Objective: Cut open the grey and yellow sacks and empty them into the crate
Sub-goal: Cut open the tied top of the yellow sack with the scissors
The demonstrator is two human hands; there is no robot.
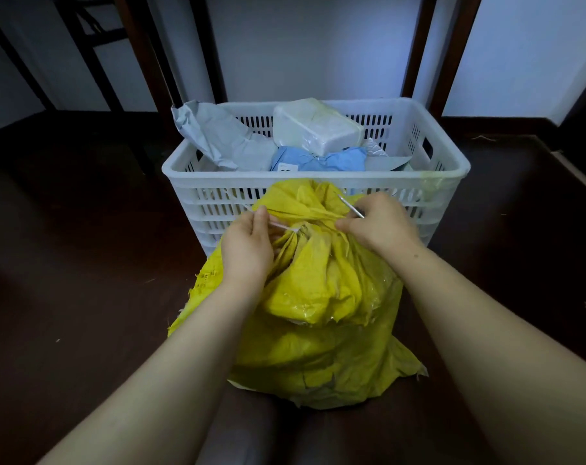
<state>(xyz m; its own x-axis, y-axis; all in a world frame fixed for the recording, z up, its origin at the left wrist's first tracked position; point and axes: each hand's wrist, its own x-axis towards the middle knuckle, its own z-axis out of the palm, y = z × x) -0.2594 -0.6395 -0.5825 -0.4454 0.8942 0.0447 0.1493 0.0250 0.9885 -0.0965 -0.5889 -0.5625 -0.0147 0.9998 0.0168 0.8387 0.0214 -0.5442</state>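
Yellow sack [318, 297] stands just before crate [217, 169], neck tied shut. Left hand [248, 246] pinches white tie [283, 227]. Right hand [379, 226] fingers clamp thin metal blade [350, 207] at neck. Crate already holds parcels [315, 129], grey wrapper [217, 135]. Cutting and emptying this sack left.

Yellow sack [318, 297], left hand [248, 245] pinching tie [283, 227], right hand [382, 226] holding metal tool [351, 206]

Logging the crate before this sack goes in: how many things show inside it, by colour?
Grey bag: 1
White box: 1
Blue parcel: 1
Silver pack, mostly hidden: 1
Total: 4 showing in the crate; more may lie beneath.
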